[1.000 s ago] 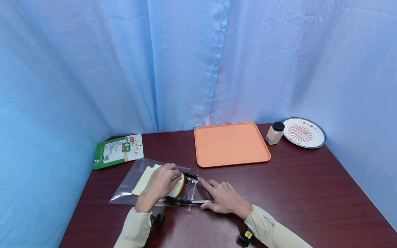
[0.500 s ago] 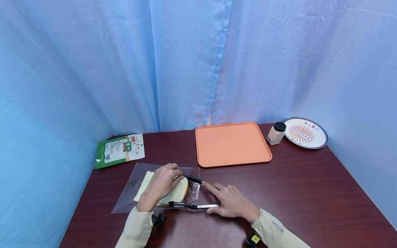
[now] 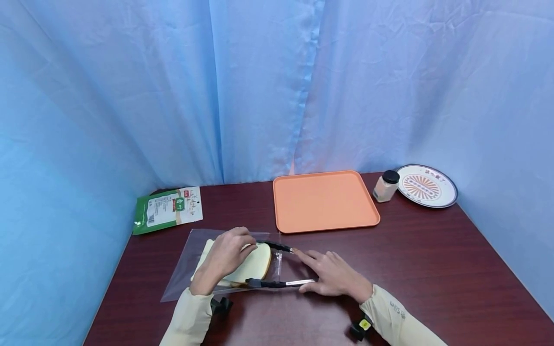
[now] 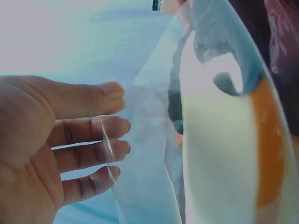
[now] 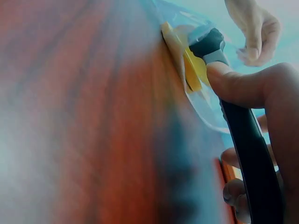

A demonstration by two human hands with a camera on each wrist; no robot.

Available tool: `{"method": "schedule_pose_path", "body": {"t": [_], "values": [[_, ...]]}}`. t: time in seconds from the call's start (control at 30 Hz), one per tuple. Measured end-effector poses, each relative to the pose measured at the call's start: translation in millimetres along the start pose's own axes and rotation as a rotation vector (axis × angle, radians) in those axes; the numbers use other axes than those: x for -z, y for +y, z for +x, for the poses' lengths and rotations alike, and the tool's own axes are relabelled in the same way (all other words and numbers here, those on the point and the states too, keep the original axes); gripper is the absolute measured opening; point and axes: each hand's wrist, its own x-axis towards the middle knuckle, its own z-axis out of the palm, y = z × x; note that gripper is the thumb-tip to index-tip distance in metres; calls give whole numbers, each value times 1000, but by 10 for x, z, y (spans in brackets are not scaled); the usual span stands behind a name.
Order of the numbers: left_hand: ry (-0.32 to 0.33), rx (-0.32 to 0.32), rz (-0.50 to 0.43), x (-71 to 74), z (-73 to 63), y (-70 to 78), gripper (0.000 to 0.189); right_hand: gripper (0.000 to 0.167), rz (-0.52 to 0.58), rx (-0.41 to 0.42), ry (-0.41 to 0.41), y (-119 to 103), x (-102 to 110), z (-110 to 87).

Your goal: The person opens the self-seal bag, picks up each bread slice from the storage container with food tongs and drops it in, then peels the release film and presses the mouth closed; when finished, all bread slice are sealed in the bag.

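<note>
Pale bread slices [image 3: 255,264] with a brown-orange crust lie in a clear plastic bag [image 3: 177,283]; the top one sits further right than the one beneath. My left hand [image 3: 229,254] pinches the bag's upper film between thumb and fingers, above the bread. In the left wrist view, the film [image 4: 140,135] runs from those fingertips. My right hand [image 3: 333,276] holds black-and-silver tongs [image 3: 277,284], forefinger on the far arm and thumb on the near one. The tongs' arms straddle the bread's far and near edges inside the bag's mouth. In the right wrist view, the thumb [image 5: 238,86] presses the black arm.
An orange tray [image 3: 326,202] stands at the back middle. To its right are a jar [image 3: 386,186] with a black lid and a patterned white plate [image 3: 426,187]. A green-and-white packet [image 3: 166,210] lies back left. Blue curtains [image 3: 259,96] enclose the dark red table [image 3: 433,269].
My right hand and the tongs have moved to the right, and the top bread slice has slid right with them toward the bag's mouth. My left hand stays almost in place, holding the bag.
</note>
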Motion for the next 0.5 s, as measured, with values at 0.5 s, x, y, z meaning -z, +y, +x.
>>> {"method": "schedule_pose_path", "body": {"t": [0.5], "values": [[10,12,-22,35,-1,15,5,88,12,72,36,126,-6,-12]]}}
